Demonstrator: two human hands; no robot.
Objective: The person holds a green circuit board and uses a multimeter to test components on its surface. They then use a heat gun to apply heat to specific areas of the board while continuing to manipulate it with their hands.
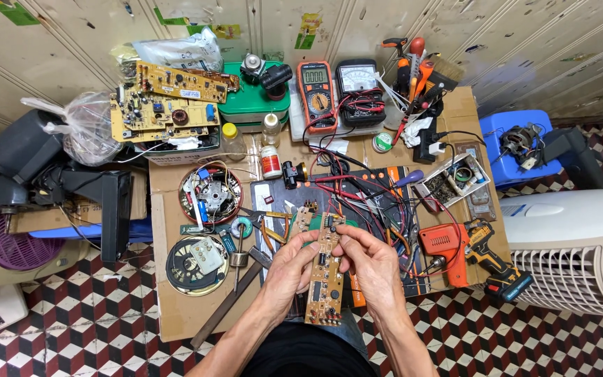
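Board: a long, narrow tan circuit board, studded with dark parts, is held over the near middle of the cardboard-topped bench.
Left hand: closed on the board's left edge.
Right hand: fingers pinched on the far right edge.
Far left: wider yellow boards are stacked.
Right: an orange plastic solder gun is lying.

1. The long narrow tan circuit board carries black parts.
2. Just right of it lies an orange plastic soldering gun.
3. Far above it sits a green plastic box.
4. Below it, the tiled floor shows red, black and white cubes.
5. Far right stands a blue plastic stool.
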